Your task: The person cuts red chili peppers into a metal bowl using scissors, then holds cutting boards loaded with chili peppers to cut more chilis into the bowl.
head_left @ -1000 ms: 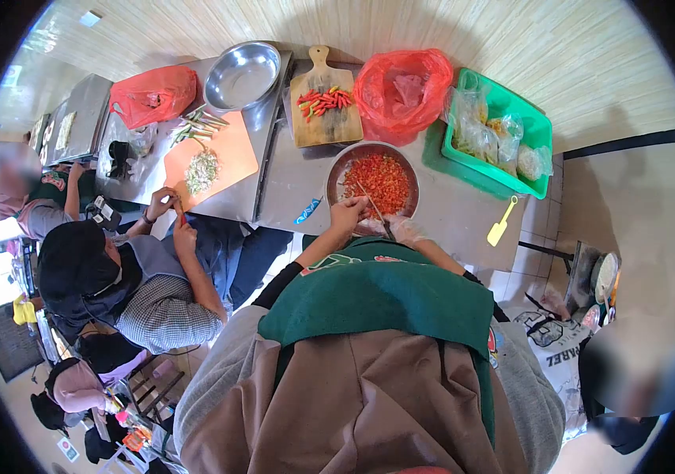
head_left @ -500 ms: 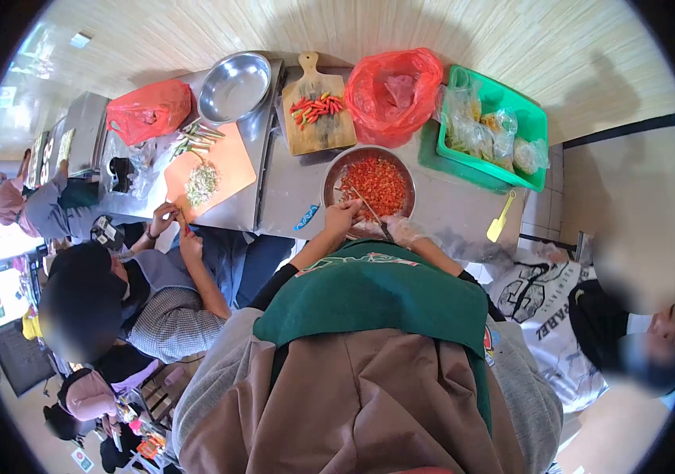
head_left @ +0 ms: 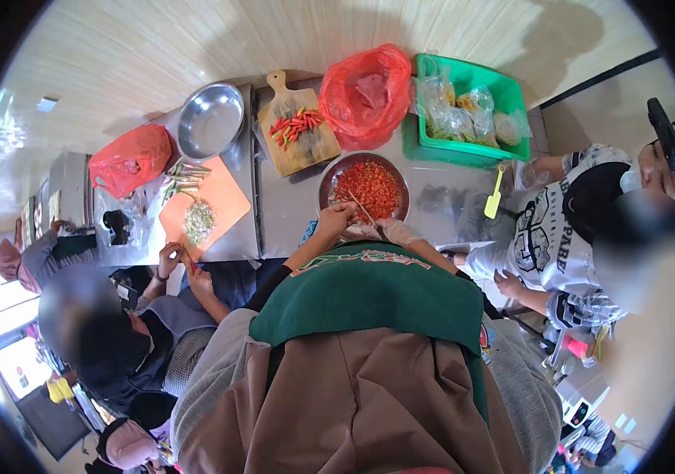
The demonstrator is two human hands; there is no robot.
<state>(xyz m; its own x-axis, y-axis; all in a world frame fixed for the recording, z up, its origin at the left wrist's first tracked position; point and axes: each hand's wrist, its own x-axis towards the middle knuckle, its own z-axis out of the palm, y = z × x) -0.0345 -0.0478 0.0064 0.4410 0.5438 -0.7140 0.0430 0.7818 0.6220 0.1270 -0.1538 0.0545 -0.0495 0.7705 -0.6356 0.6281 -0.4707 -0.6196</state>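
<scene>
A metal bowl point(head_left: 323, 183) full of chopped red chillies point(head_left: 373, 188) stands at the table edge before me. My right hand point(head_left: 399, 232), in a clear plastic glove, is closed round a knife point(head_left: 365, 208) at the bowl's near rim. Its thin blade slants up and left over the chillies. My left hand point(head_left: 337, 219) is bare, with fingers pinched together beside the blade at the bowl's near left; what they hold is too small to make out. Behind the bowl, whole red chillies point(head_left: 296, 126) lie on a wooden chopping board point(head_left: 306, 158).
A red plastic bag point(head_left: 365, 99) stands behind the bowl. To its right are a green crate point(head_left: 472, 150) with bagged food and a yellow spatula point(head_left: 495, 193). At left, a co-worker's hands point(head_left: 183, 265) work by an orange cutting mat point(head_left: 227, 197). Another person point(head_left: 567, 229) is close at right.
My view has shifted slightly. The person at right has turned and come up to the table, with an arm near the green crate. My hands stay at the bowl's near rim.
</scene>
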